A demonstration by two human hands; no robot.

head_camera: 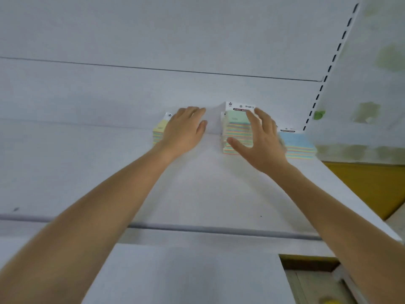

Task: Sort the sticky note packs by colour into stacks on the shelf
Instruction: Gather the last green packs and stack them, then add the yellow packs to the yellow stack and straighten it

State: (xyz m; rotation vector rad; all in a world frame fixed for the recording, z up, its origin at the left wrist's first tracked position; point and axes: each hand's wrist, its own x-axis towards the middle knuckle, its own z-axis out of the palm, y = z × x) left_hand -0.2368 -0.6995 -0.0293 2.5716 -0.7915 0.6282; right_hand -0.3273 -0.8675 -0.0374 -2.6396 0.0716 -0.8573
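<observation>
I judge sorting nearly done: my left hand [184, 131] lies flat over the yellow stack [158, 131], my right hand [262, 140], fingers spread, gripping nothing, squares the green stack [235, 126], blue stack [299, 145] just right of it

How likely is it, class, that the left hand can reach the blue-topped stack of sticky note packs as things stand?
Probably not: the left hand is at the yellow-topped stack, and the right hand and tall green-topped stack stand between it and the blue-topped stack.
</observation>
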